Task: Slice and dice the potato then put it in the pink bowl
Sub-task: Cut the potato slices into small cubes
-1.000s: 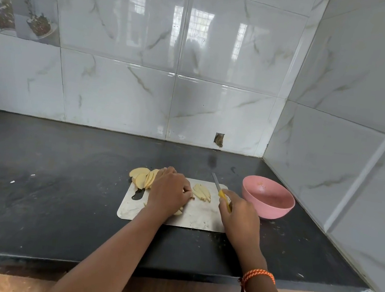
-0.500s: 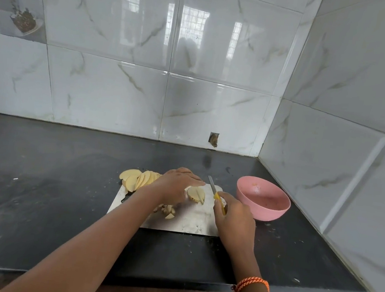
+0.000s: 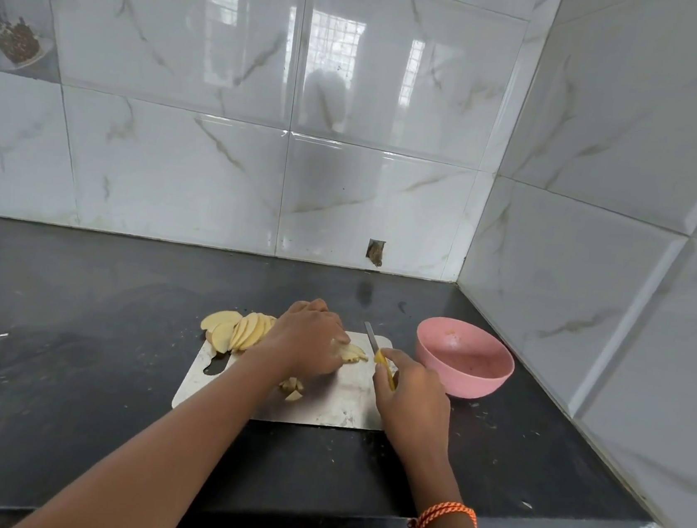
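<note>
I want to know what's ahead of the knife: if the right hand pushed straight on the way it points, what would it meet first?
Probably nothing on the cutting board: the right hand and knife point toward the bare counter, then the tiled wall.

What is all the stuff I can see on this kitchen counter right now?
Steel cutting board: one, silvery, on the black stone counter.
Fanned potato slices: one pile, pale yellow, at the board's far left corner.
Small slice stack: one, pale yellow, under the left hand's fingers.
Diced potato bits: a few, mid-board.
Round pink bowl: one, right of the board.
Yellow-handled knife: one, in the right hand.
Left hand: holding the stack.
Right hand: orange wristband.
</note>
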Available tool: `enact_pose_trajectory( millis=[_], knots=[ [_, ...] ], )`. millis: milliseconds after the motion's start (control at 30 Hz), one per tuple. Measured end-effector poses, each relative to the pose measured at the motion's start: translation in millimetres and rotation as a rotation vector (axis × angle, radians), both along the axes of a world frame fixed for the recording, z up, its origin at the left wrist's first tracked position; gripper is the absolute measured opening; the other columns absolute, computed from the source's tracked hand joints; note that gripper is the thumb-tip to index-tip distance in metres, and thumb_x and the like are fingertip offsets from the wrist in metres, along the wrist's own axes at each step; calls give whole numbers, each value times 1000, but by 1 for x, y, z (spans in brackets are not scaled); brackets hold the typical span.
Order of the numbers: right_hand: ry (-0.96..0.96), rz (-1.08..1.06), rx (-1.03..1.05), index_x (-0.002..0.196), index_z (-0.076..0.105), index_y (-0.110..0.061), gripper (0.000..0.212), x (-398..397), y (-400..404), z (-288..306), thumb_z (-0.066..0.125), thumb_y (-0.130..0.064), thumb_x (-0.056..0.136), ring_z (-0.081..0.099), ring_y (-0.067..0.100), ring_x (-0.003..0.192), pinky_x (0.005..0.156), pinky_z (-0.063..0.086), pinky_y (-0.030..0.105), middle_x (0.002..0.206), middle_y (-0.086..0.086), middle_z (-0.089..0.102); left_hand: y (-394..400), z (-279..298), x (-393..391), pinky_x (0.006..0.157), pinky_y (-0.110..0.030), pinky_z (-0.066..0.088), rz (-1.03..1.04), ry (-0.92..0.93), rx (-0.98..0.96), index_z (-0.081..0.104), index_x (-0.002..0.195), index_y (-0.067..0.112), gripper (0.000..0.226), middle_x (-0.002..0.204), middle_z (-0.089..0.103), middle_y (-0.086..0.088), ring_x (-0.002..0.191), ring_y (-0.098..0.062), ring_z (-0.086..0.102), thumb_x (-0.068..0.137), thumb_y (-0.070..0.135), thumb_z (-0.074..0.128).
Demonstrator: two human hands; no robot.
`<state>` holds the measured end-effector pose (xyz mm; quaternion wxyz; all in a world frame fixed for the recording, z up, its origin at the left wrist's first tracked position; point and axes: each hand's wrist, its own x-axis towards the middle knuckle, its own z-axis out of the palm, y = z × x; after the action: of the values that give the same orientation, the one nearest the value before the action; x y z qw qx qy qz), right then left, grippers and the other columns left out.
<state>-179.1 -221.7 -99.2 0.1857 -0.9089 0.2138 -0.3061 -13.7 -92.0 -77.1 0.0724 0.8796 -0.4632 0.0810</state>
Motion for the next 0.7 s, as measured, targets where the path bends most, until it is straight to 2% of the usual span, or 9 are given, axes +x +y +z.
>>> enact_pose_trajectory(
  millis=[200,300,367,433,500,700],
  knots=[
    [22,-16,-9,125,65,-34,29,0,1,1,51,-40,101,64,23,92,77,55,42,99,-2,73,-4,-16,-12,113,-40,34,178,-168,-61,79,109,27,50,116,70,7,116,-19,51,98,59,43],
    [27,-35,7,127,65,-36,32,-1,2,1,52,-41,98,63,22,96,81,55,43,102,-4,73,0,-17,-13,118,-42,31,185,-120,-137,79,116,32,47,122,70,11,122,-18,51,97,63,49],
    [22,-42,0,129,65,-34,34,-1,3,1,53,-41,98,64,17,92,81,57,43,102,-5,73,9,-16,-6,116,-40,32,191,-7,-275,78,121,37,35,124,69,15,122,-15,52,99,54,57],
    [35,-43,-14,132,65,-33,36,0,3,1,56,-41,99,63,11,87,80,57,37,104,-6,73,20,-15,4,107,-38,39,224,20,-371,80,114,40,23,115,71,17,114,-13,54,102,38,60],
    [67,-38,-23,136,63,-32,39,0,4,2,58,-43,99,63,9,85,77,55,30,107,-7,73,30,-15,12,105,-38,43,269,46,-402,81,108,39,23,105,74,19,108,-11,53,99,27,64],
    [108,-36,-13,139,62,-32,44,-2,4,4,61,-47,97,62,6,76,73,56,25,102,-10,72,36,-14,12,98,-38,53,270,138,-394,83,95,40,16,87,76,23,103,-6,61,85,29,78]
  ],
)
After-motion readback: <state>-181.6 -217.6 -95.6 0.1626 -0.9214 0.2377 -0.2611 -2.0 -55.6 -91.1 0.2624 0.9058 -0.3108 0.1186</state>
